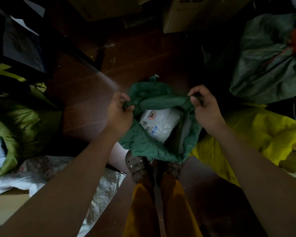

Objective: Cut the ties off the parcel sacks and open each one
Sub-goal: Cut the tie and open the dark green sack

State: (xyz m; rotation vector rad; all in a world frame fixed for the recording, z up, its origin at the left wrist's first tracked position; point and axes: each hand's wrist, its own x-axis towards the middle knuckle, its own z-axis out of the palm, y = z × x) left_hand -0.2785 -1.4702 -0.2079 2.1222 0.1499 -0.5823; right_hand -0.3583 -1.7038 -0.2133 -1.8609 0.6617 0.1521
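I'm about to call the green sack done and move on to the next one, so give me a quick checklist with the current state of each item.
1. Green sack mouth open: ok, its rim is spread and a white parcel shows inside.
2. Tie off the green sack: cannot tell, none shows on the rim, but bunched folds hide part of it.
3. Both hands free: not ok, the left hand and right hand each grip the rolled rim.
4. Cutter at hand: cannot tell, none in view.
5. Next sack found: ok, the dark green sack at upper right is gathered shut under a red tie.
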